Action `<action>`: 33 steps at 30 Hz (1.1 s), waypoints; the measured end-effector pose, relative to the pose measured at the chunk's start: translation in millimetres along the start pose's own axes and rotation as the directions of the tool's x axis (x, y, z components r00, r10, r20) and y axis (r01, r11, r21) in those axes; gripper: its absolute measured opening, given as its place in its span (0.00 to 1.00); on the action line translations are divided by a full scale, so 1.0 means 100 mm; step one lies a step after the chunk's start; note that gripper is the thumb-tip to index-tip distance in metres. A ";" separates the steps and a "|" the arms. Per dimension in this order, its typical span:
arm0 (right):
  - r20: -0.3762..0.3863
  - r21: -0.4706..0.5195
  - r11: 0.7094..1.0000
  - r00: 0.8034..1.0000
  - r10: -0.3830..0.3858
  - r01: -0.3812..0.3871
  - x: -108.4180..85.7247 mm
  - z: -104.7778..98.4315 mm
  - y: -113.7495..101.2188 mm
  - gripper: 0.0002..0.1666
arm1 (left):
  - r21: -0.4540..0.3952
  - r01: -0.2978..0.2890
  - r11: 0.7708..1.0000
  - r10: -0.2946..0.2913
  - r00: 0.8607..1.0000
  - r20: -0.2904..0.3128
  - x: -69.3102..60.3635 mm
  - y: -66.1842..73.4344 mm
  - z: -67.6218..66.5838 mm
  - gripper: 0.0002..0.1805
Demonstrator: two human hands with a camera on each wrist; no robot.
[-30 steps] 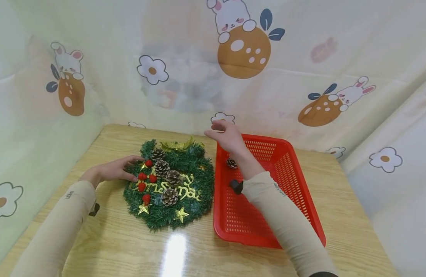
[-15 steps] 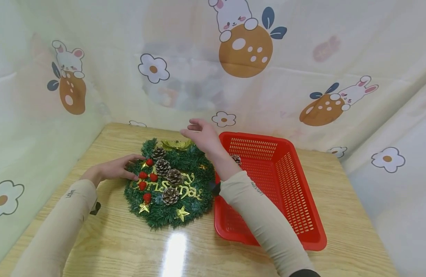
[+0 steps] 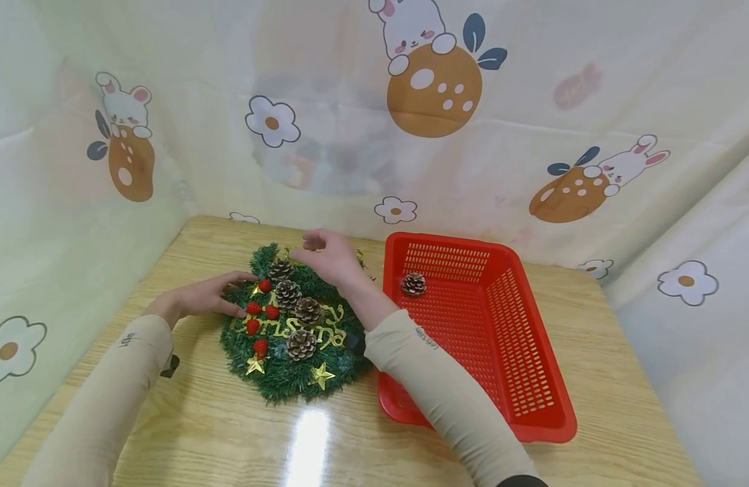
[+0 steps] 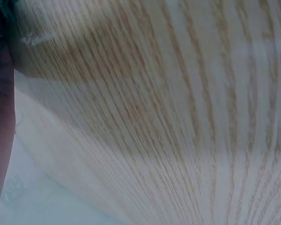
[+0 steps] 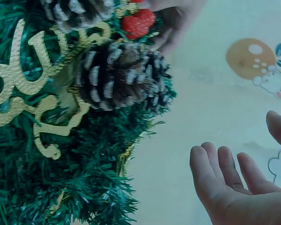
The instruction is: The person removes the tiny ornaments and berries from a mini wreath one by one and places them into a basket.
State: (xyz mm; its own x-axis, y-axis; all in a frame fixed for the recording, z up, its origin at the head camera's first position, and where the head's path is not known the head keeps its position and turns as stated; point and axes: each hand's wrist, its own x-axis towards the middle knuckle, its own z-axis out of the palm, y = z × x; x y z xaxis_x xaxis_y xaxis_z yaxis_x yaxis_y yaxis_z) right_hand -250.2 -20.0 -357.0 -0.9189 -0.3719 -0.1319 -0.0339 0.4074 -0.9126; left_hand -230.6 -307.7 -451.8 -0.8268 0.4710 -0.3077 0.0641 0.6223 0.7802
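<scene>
The left hand (image 3: 202, 296) rests relaxed fingers against the wreath (image 3: 281, 387), likely steadying it, while the right hand (image 3: 333, 260), fingers loose and empty, hovers near its far side.

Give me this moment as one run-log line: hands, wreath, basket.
left hand: touching Christmas wreath, left edge | right hand: empty, near wreath's far edge | red plastic basket: one pinecone inside

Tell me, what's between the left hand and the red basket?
In the head view, the Christmas wreath lies between the left hand and the red basket; the right forearm also crosses there.
</scene>
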 end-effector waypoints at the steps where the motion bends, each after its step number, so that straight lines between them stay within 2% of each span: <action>1: 0.002 -0.010 1.000 1.000 0.005 -0.005 0.01 0.02 0.01 0.30 | 0.000 0.000 1.000 0.000 1.000 -0.001 0.00 -0.01 0.00 0.44; 11: 0.049 -0.106 0.994 0.998 0.028 -0.023 0.03 0.18 0.12 0.31 | 0.002 -0.002 1.000 0.002 1.000 0.000 0.00 -0.04 0.01 0.45; 20: 0.088 -0.264 0.964 0.995 0.045 -0.020 0.05 0.29 0.15 0.32 | -0.018 -0.003 1.000 0.003 1.000 0.002 -0.01 -0.04 0.01 0.44; 25: 0.114 -0.291 0.956 0.992 0.058 -0.022 0.05 0.32 0.17 0.31 | -0.023 -0.008 1.000 0.008 1.000 0.000 -0.01 -0.02 0.01 0.44; 33: 0.151 -0.280 0.960 0.986 0.073 -0.028 0.05 0.32 0.28 0.27 | -0.011 0.002 1.000 -0.002 1.000 0.002 0.01 0.00 0.00 0.45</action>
State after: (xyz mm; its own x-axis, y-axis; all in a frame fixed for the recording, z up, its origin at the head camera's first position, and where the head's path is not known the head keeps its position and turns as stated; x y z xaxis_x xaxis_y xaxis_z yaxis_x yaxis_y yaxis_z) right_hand -243.3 -37.4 -395.2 -0.8487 -0.4629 -0.2556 -0.1166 0.6353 -0.7634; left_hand -231.5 -307.7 -452.2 -0.8258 0.4712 -0.3099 0.0569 0.6163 0.7854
